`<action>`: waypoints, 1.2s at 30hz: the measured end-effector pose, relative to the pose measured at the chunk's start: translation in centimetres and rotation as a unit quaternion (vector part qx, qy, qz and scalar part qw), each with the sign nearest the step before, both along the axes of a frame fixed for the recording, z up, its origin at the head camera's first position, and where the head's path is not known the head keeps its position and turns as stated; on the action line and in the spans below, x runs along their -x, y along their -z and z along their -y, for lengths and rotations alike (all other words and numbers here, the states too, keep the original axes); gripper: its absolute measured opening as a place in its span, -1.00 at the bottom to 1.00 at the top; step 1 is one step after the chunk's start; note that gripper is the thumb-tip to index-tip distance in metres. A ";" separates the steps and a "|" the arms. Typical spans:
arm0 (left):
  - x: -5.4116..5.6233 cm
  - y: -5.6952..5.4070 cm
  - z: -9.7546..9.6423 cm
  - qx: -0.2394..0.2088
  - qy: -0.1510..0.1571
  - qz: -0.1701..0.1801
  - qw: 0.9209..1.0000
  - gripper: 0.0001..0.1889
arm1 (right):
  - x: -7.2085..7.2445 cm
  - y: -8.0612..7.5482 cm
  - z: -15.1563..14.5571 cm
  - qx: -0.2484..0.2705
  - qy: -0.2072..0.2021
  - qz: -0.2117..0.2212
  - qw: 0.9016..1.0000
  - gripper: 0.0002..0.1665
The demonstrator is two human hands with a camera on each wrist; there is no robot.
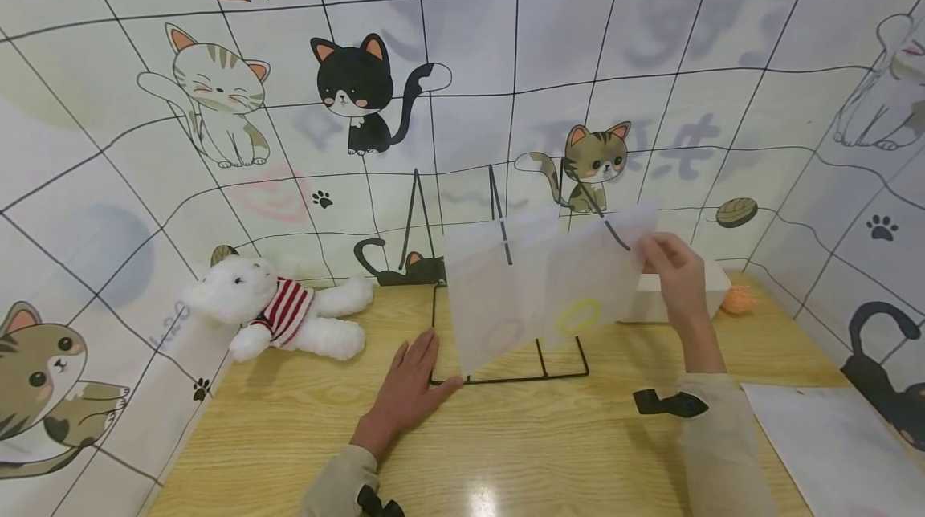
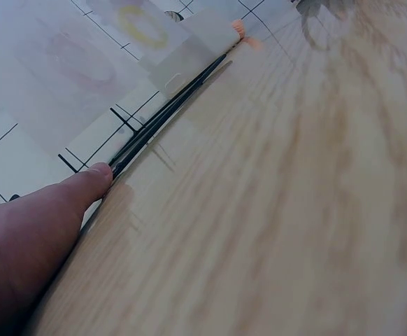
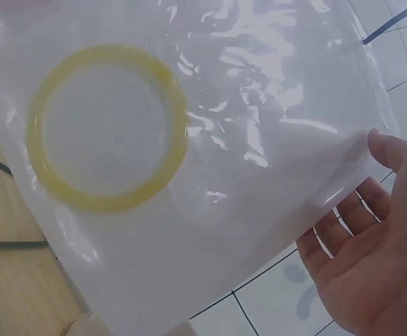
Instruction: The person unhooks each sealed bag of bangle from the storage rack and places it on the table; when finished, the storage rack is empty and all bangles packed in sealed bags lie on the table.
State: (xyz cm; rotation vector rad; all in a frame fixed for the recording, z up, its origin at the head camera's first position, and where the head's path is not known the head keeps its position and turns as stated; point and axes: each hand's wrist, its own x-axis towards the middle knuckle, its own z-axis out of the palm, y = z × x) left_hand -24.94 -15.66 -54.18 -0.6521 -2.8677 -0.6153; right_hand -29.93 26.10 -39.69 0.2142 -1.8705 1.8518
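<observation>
A black wire rack (image 1: 523, 380) stands on the table, its prongs slanting up and forward. Two translucent plastic bags hang on it side by side. The right bag (image 1: 610, 276) shows a yellow ring (image 3: 37, 133); the left bag (image 1: 487, 276) has a faint pinkish ring near its bottom. Between thumb and fingers, my right hand (image 1: 675, 276) pinches the right bag's outer edge, close to the right prong's tip. My left hand (image 1: 408, 380) lies with fingers extended at the left corner of the rack's base, the thumb (image 2: 95, 183) against the front bar.
A white plush toy (image 1: 289, 308) in a striped top lies left of the rack. Behind my right hand are a white box (image 1: 711, 288) and an orange fuzzy ball (image 1: 738, 299). White paper (image 1: 838, 437) lies at the right. A cat-patterned backdrop (image 1: 470, 43) encloses the table.
</observation>
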 end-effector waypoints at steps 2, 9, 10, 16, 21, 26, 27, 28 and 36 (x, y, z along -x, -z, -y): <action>0.0 0.0 0.0 -0.002 0.000 0.000 1.000 -0.07 | -0.3 -0.4 0.2 0.026 0.002 -0.016 1.000 -0.90; -0.1 -0.1 0.0 -0.001 -0.002 0.004 1.000 -0.08 | -1.5 -2.0 1.0 0.041 0.021 -0.032 0.998 -0.92; -0.1 -0.1 0.0 -0.001 -0.002 0.005 1.000 -0.09 | -1.7 -2.1 1.1 0.042 0.017 -0.035 0.998 -0.92; -0.2 -0.2 -0.1 0.003 -0.004 0.008 1.000 -0.09 | -2.5 -3.1 1.7 0.057 -0.008 -0.066 0.996 -0.88; -0.1 -0.3 -0.2 0.006 -0.006 0.009 1.000 -0.09 | -2.9 -3.5 2.0 0.044 -0.014 -0.064 0.997 -0.86; -0.1 -0.2 -0.1 0.004 -0.005 0.008 1.000 -0.09 | -3.1 -3.7 2.1 0.016 -0.010 -0.057 0.998 -0.91; -0.1 -0.2 -0.1 0.004 -0.004 0.008 1.000 -0.09 | -3.1 -3.7 2.1 0.011 -0.008 -0.056 0.998 -0.91; -0.1 -0.2 -0.1 0.003 -0.004 0.008 1.000 -0.09 | -3.1 -3.7 2.1 0.003 -0.006 -0.055 0.998 -0.91; -0.2 -0.3 -0.1 0.001 -0.003 0.007 1.000 -0.10 | -3.2 -3.9 2.0 -0.094 0.038 -0.042 0.994 -0.82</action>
